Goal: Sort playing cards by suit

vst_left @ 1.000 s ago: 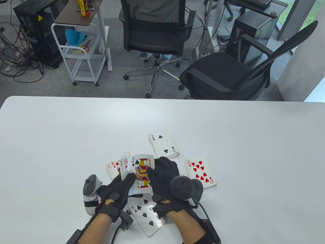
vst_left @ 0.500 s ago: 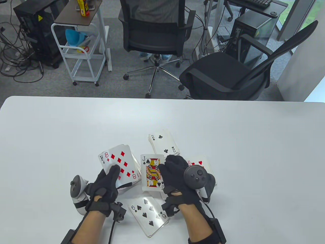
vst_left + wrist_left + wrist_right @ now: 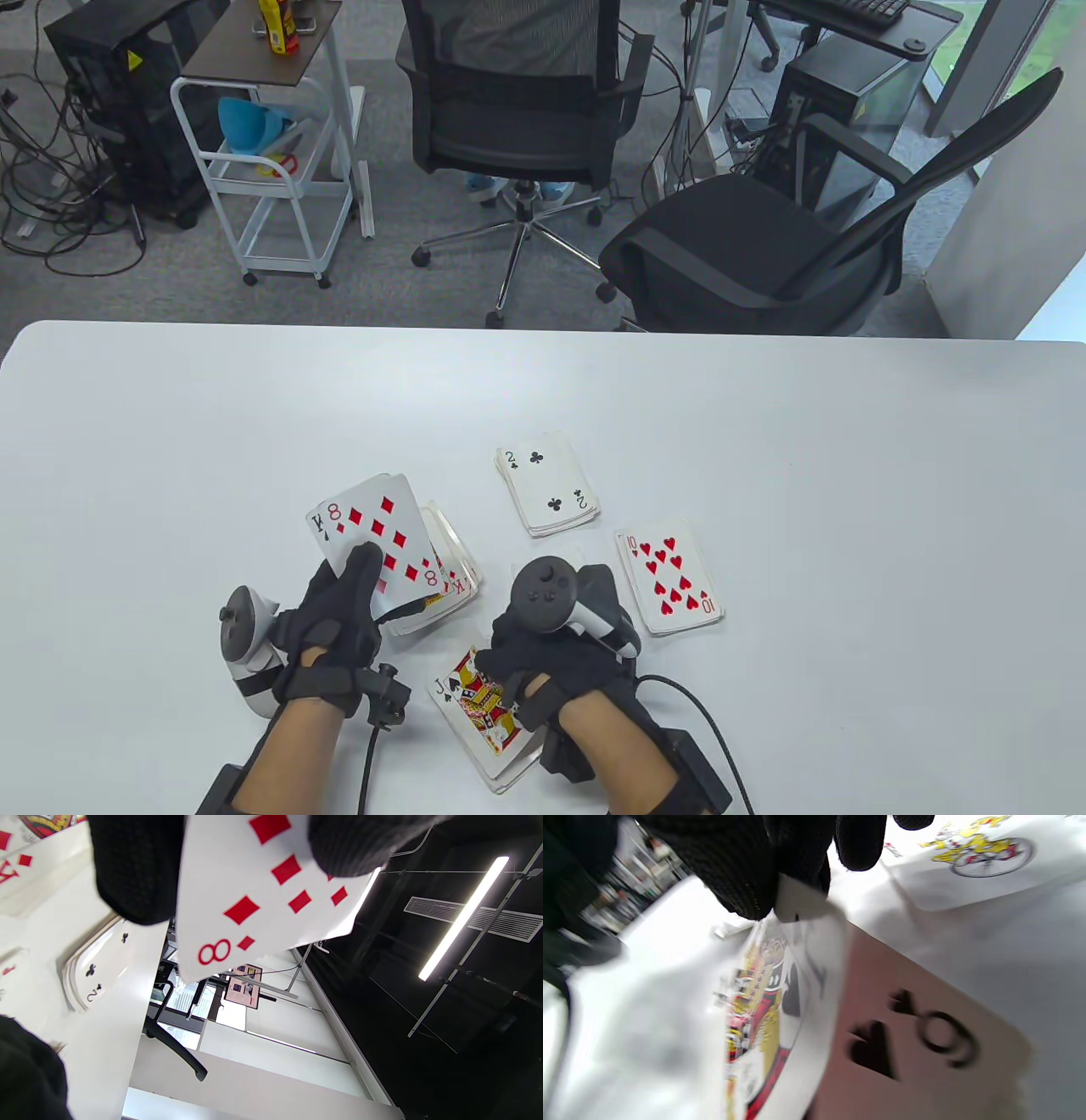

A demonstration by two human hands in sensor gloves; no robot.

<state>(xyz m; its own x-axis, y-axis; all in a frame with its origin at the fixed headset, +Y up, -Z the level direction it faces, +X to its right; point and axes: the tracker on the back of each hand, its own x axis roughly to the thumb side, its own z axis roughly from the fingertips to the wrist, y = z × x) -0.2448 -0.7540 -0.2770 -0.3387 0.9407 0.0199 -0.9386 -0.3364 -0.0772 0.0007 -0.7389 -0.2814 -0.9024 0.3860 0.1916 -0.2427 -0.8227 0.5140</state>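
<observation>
Black hands (image 3: 339, 624) — red-diamond eight (image 3: 377, 535).

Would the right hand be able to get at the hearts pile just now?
Probably, once free. The ten of hearts pile lies uncovered just right of the right hand, with bare table between them, but that hand is holding the jack of spades on the spade pile.

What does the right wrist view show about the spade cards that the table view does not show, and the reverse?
Only the right wrist view shows the 6 of spades lying under the jack of spades, which the right hand's fingers pinch at a corner. Only the table view shows the 2 of clubs pile, the 10 of hearts pile and the left hand holding a fan with the 8 of diamonds on top. Both show the jack and the right hand.
</observation>
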